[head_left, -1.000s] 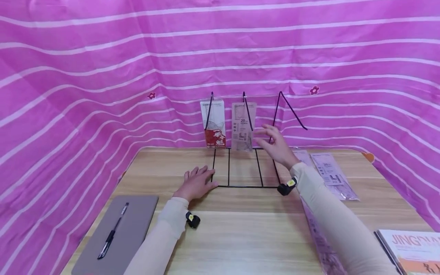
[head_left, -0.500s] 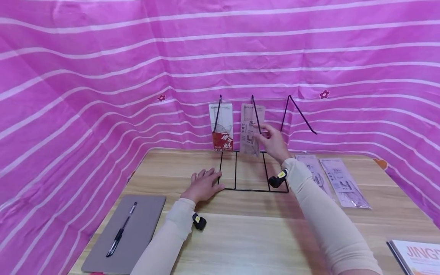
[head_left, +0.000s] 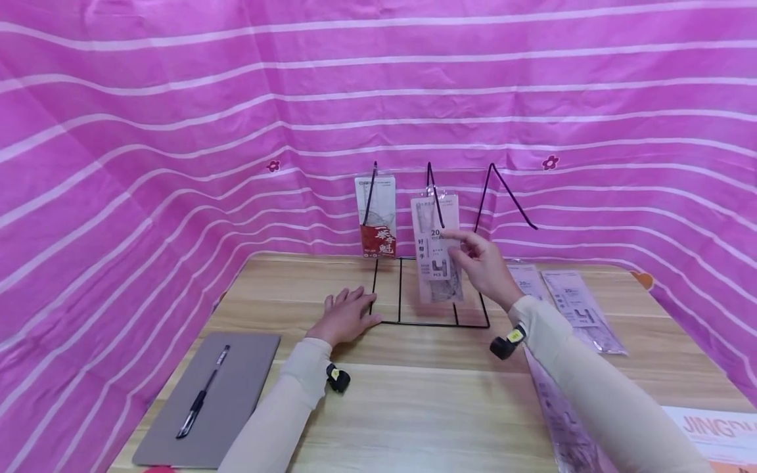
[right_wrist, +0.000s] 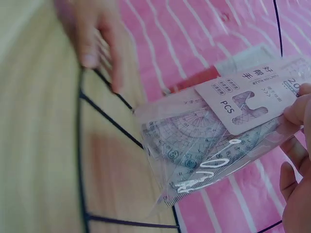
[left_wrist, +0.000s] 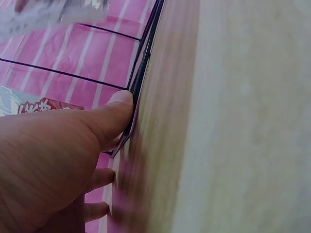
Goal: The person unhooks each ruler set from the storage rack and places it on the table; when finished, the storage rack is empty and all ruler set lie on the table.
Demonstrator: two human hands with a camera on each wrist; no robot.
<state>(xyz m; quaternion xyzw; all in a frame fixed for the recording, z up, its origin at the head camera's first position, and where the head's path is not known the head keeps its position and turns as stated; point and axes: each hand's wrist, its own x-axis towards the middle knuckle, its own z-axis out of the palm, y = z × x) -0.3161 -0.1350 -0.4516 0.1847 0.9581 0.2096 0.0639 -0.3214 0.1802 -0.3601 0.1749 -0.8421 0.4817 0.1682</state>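
A clear ruler packet (head_left: 438, 248), seen just right of centre in the head view, is pinched at its right edge by the right hand (head_left: 486, 266), thumb and fingertips closed on the plastic. It hangs near the tip of the middle hook (head_left: 434, 194) of a black wire rack (head_left: 430, 289); whether the hanging hole is still threaded on the wire cannot be told. The step in hand is judged to be moving this packet along that hook. It would be done well if the packet were kept square to the wire and the hole slid straight along it without twisting, so that the thin plastic is not torn and the rack is not dragged. The rack is steadied at its lower left corner by the left hand (head_left: 345, 317), which lies flat on the wooden table (head_left: 426, 401) with fingers straight and the thumb against the wire, as the left wrist view shows. That pressure is best kept on while the packet moves. In the right wrist view, the packet (right_wrist: 214, 145) fills the middle of the frame: a see-through sleeve holding a protractor and ruler set, topped by a pale pink card with printed characters and a cut-out slot. A second packet with a red label (head_left: 376, 217) hangs on the left hook, above centre. More packets (head_left: 582, 309) lie flat at the right of the table. A grey notebook (head_left: 207, 401) with a pen (head_left: 202, 393) on it rests at the lower left.
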